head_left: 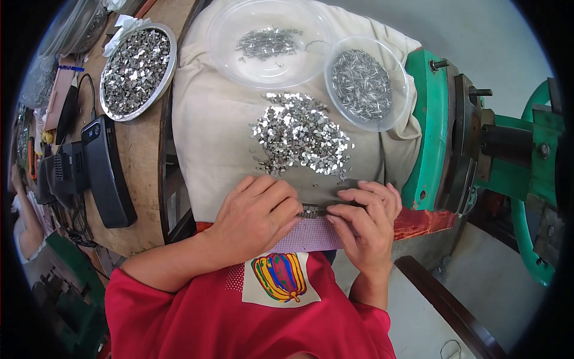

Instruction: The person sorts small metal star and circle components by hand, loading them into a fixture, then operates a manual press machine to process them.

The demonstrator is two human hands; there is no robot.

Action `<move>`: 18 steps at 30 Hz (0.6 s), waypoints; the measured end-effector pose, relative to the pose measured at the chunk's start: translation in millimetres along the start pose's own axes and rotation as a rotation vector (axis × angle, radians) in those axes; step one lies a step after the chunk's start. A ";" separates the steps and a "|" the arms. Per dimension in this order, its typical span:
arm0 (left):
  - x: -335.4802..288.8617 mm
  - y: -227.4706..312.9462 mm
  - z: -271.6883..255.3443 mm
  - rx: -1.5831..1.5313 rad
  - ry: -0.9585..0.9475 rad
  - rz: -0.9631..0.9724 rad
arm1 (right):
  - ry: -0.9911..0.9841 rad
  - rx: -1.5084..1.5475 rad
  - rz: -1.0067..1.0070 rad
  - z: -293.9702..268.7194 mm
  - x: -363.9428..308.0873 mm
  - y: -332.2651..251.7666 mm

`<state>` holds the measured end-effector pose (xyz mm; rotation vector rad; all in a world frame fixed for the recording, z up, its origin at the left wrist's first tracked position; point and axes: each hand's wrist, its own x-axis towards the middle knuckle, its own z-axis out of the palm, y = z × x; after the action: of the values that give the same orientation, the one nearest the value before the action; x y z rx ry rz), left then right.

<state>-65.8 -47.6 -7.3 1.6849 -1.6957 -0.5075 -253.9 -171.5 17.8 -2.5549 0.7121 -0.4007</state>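
Note:
A short strip of small metal links [310,210] lies at the near edge of the cloth, between my two hands. My left hand [257,206] is closed, its thumb and forefinger pinching the strip's left end. At the other end, my right hand [366,218] grips with thumb and forefinger while its other fingers are spread. Just beyond my hands, a loose pile of small shiny metal plates [302,134] covers the middle of the beige cloth [209,143]. A wide clear plastic bowl [222,30] and a smaller clear bowl [404,90] hold short metal pins.
On the wooden table [140,173] at left are a round dish [171,66] heaped with metal pieces and a black power bank [107,173] with a cable. A green machine [439,119] with protruding bolts borders the right side. Another person's arm [28,221] shows at far left.

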 end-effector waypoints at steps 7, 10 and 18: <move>7.3 3.4 2.3 0.014 -0.009 0.002 | 0.005 -0.034 -0.011 10.6 -5.9 0.7; 8.2 4.9 8.6 0.036 0.026 0.019 | 0.024 -0.021 -0.028 11.9 -6.3 -0.8; 8.5 8.4 14.5 0.082 0.070 0.008 | 0.071 -0.014 -0.021 15.4 -14.8 -0.4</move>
<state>-81.3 -57.9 -9.8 1.7327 -1.6926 -0.3758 -259.9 -157.8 2.6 -2.5743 0.7158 -0.4967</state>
